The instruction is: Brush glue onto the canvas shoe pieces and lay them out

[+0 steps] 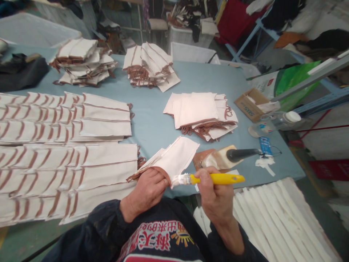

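My left hand [149,189] is closed on the brown-edged end of a white fabric piece [181,153], which lies over a few similar pieces at the table's front edge. In my right hand [215,193] is a brush with a yellow handle [225,178], its white-coated bristles touching or very near the brown edge beside my left fingertips. Just beyond the brush sits a glue container [218,158] with a black-handled tool [242,155] resting on it. Rows of overlapping white pieces with brown edges [106,160] cover the left side.
Stacks of white pieces [205,111] stand on the blue-green table [148,109], two more at its back. At the right are a small cardboard box [251,105], a clear bottle [275,123] and white strips [283,218]. Dark cloth [23,72] lies back left.
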Action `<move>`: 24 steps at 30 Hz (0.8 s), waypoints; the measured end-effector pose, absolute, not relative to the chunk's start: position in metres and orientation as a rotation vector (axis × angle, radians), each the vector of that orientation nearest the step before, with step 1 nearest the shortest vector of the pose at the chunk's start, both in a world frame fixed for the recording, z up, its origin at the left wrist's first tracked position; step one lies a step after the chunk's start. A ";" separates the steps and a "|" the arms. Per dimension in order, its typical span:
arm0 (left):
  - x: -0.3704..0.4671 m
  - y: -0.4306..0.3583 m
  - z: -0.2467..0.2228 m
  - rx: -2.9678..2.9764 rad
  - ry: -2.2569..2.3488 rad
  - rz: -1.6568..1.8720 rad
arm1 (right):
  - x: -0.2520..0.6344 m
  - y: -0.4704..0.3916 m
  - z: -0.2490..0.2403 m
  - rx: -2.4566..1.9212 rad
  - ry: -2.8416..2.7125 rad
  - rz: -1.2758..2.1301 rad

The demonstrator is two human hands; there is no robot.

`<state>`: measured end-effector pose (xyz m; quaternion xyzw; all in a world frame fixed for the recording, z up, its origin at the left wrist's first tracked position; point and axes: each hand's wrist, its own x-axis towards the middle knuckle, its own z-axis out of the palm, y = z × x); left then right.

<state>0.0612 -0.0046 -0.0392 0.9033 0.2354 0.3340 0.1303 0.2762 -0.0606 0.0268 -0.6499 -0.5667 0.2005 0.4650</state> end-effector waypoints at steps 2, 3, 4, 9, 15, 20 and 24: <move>0.061 -0.005 -0.040 2.614 0.676 0.961 | 0.281 -0.052 0.029 -1.622 -1.403 0.414; 0.061 -0.005 -0.041 2.607 0.672 0.958 | 0.284 -0.049 0.031 -1.628 -1.410 0.386; 0.062 -0.005 -0.041 2.599 0.672 0.959 | 0.286 -0.047 0.033 -1.632 -1.421 0.359; 0.063 -0.004 -0.042 2.581 0.660 0.970 | 0.281 -0.048 0.045 -1.614 -1.497 0.261; 0.063 -0.006 -0.046 2.601 0.664 0.974 | 0.265 -0.067 0.041 -1.540 -1.434 0.677; 0.065 -0.007 -0.042 2.601 0.674 0.974 | 0.271 -0.063 0.028 -1.535 -1.074 0.900; 0.062 -0.009 -0.035 2.523 0.674 0.951 | 0.291 -0.046 0.022 -1.515 -0.991 0.740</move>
